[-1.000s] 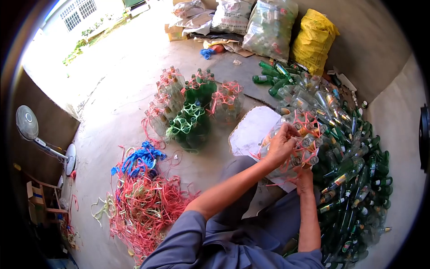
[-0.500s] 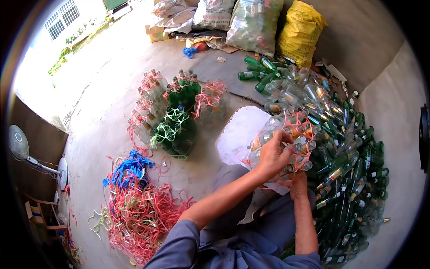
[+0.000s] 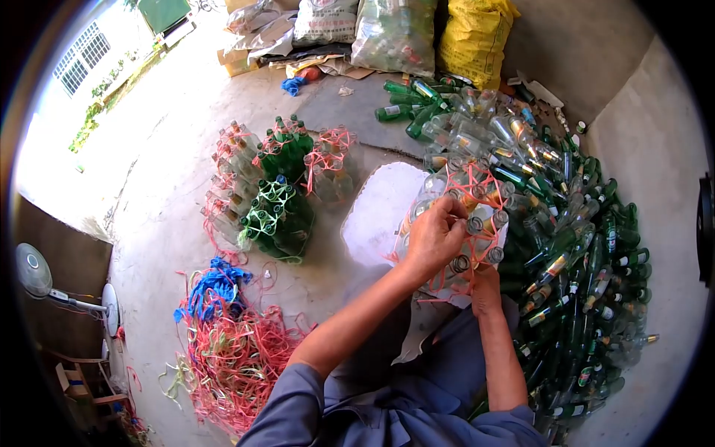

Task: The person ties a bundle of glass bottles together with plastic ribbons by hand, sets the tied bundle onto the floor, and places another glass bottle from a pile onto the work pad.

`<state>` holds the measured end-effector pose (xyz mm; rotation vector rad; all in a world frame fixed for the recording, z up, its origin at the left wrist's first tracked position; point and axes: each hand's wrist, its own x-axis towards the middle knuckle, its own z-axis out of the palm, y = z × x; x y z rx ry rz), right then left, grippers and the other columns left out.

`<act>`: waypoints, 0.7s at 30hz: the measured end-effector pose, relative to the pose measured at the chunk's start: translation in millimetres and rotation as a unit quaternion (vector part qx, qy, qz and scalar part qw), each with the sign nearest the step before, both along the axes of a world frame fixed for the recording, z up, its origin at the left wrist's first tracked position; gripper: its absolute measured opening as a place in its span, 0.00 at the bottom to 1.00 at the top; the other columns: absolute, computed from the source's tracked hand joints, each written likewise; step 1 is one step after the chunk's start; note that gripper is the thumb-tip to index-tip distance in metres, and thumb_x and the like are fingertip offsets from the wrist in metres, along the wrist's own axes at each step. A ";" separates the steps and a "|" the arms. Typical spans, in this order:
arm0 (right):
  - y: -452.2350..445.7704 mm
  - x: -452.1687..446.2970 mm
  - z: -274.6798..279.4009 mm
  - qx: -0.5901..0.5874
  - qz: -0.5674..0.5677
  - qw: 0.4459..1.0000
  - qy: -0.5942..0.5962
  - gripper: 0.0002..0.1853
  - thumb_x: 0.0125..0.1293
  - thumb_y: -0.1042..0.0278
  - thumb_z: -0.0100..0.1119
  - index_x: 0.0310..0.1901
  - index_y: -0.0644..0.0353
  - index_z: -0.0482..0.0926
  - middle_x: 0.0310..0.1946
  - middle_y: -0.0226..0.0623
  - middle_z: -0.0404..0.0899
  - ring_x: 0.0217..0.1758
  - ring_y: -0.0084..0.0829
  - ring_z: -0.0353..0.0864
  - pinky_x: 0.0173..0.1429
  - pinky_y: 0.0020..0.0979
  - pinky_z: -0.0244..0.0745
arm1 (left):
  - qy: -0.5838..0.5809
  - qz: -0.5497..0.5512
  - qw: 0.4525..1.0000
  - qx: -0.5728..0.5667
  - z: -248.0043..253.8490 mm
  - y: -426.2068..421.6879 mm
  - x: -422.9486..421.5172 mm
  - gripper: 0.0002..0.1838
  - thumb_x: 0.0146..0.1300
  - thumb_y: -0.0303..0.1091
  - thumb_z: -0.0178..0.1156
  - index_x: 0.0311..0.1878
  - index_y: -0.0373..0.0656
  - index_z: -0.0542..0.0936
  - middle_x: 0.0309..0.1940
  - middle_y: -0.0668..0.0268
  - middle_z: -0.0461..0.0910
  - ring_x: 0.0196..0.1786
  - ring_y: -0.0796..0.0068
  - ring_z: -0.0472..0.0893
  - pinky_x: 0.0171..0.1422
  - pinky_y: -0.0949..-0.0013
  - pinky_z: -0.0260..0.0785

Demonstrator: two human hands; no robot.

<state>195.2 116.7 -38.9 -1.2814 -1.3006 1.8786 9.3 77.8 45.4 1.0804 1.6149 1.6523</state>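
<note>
A bundle of clear glass bottles (image 3: 433,186) stands before me, its necks laced with pink plastic string (image 3: 477,173). Over the near left side of the bundle is my left hand (image 3: 436,237), with thumb and fingers pinched together on the string between the necks. My right hand (image 3: 485,290) is curled at the bundle's near edge, just below the nearest bottle mouths. Its fingertips are partly hidden, so what they grip is unclear. Under the bundle lies a white board (image 3: 380,205), part of it showing at the left.
Loose green and clear bottles (image 3: 573,298) are heaped along the right wall. Tied bottle bundles (image 3: 279,216) stand at left centre, behind a tangled pile of pink string (image 3: 238,357). Full sacks (image 3: 395,37) line the back. A fan (image 3: 33,270) is at far left.
The whole scene sits further left in the view as the camera has turned slightly. Both hands stay at the bottle bundle, the left still pinched over the necks.
</note>
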 end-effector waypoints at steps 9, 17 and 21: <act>-2.2 -3.4 9.4 -0.005 -0.012 1.000 -0.015 0.25 0.59 0.62 0.67 0.59 0.55 0.76 0.47 0.29 0.82 0.45 0.24 0.82 0.38 0.35 0.86 | 0.100 0.080 0.990 0.059 2.3 -9.9 1.2 0.13 0.57 0.26 0.64 0.45 0.36 0.76 0.37 0.58 0.76 0.39 0.64 0.79 0.46 0.61 0.74; -7.2 -10.4 23.0 -0.007 -0.018 1.000 0.004 0.23 0.58 0.67 0.65 0.57 0.55 0.77 0.44 0.27 0.80 0.43 0.25 0.81 0.38 0.36 0.85 | 0.076 0.083 0.994 -0.014 2.2 -9.4 -5.1 0.22 0.58 0.30 0.63 0.57 0.41 0.75 0.50 0.50 0.73 0.45 0.57 0.80 0.51 0.58 0.74; -7.7 -13.0 23.7 0.001 -0.021 0.999 0.024 0.19 0.56 0.73 0.62 0.52 0.58 0.79 0.40 0.28 0.79 0.40 0.27 0.80 0.37 0.37 0.85 | 0.087 0.072 0.993 -0.030 12.4 -13.7 -8.8 0.26 0.56 0.30 0.63 0.61 0.47 0.74 0.53 0.49 0.73 0.50 0.48 0.80 0.55 0.51 0.73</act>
